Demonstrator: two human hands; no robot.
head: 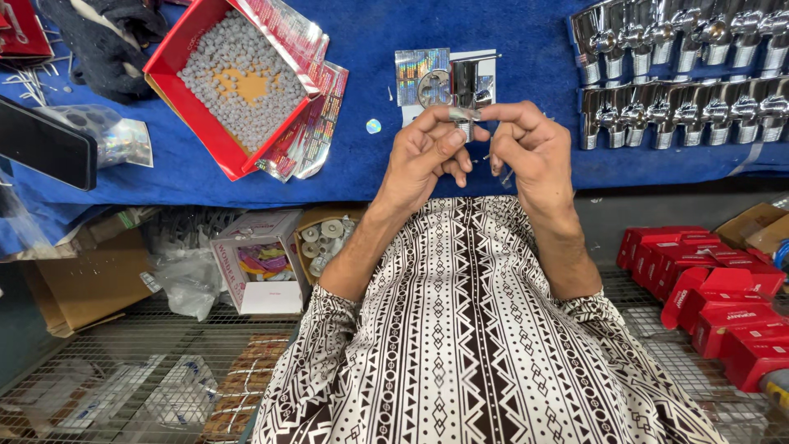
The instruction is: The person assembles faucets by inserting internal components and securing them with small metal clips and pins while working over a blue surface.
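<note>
While the left hand (423,156) and right hand (526,144) pinch a small chrome valve (464,90) with closed fingertips at upper centre, above the blue cloth (370,177), a loosened pinch could drop it.

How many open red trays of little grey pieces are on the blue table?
1. The open red tray sits at the table's upper left, left of both hands; the small red boxes lower right are closed, contents hidden.
</note>
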